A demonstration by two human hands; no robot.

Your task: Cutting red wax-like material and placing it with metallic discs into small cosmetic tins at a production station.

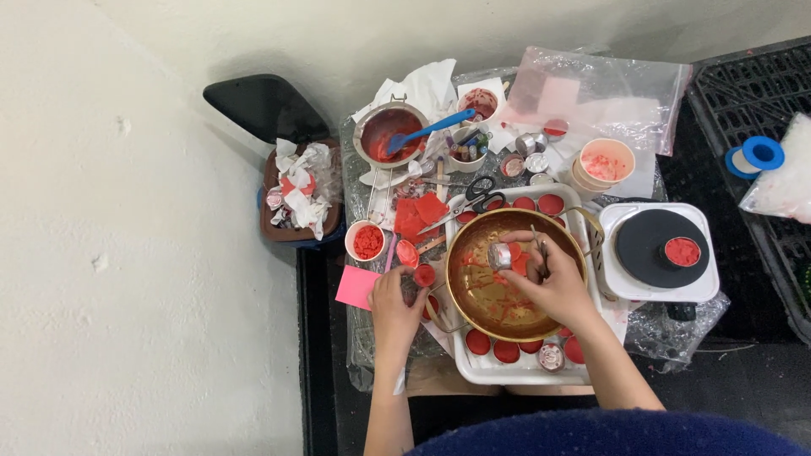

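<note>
While the right hand (553,283) pinches a small metal cup (499,255) over the brass pan (473,291), the left hand (394,297) closes on the pan's handle. Light, thin and probably slippery with wax, the cup is best held by its rim.

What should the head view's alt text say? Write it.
Seen from above, a person's right hand holds a small silver cup over a brass bowl on a white tray, while the left hand rests beside a small red cup.
</note>
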